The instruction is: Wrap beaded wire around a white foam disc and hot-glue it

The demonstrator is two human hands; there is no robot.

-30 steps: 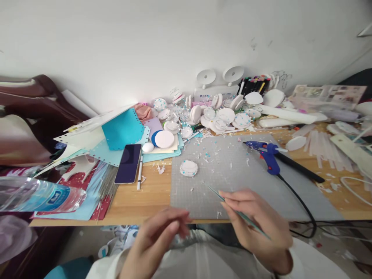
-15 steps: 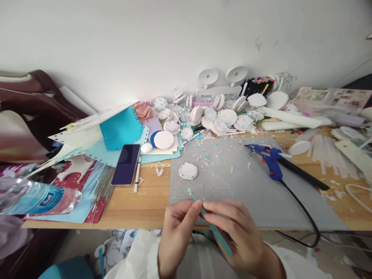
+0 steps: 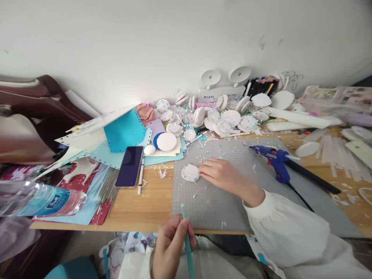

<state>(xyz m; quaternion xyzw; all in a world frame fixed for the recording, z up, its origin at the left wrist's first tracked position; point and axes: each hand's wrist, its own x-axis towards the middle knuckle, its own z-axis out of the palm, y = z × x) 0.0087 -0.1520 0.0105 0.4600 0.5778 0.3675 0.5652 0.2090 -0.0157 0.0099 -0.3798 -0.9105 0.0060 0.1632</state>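
Note:
My left hand [image 3: 172, 246] is closed around a slim teal strip [image 3: 188, 252] that narrows toward its upper tip, held below the table's front edge. What exactly the strip is, I cannot make out. My right hand [image 3: 219, 174] reaches over the grey cutting mat [image 3: 215, 207], fingers pressed together at the right edge of a small white layered disc [image 3: 190, 173] dotted with blue. The disc lies flat near the mat's left side. Its right edge is partly hidden by the fingertips.
Right of the mat's middle lies a blue glue gun [image 3: 277, 164]. Clear glue sticks [image 3: 334, 155] are farther right. White discs [image 3: 223, 118] are heaped along the wall. A phone [image 3: 129, 166], a white pen [image 3: 141, 176] and a water bottle [image 3: 43, 199] are on the left.
My right hand has let go of the teal strip and moved forward to the white disc. The left hand has moved down and slightly left, still holding the strip.

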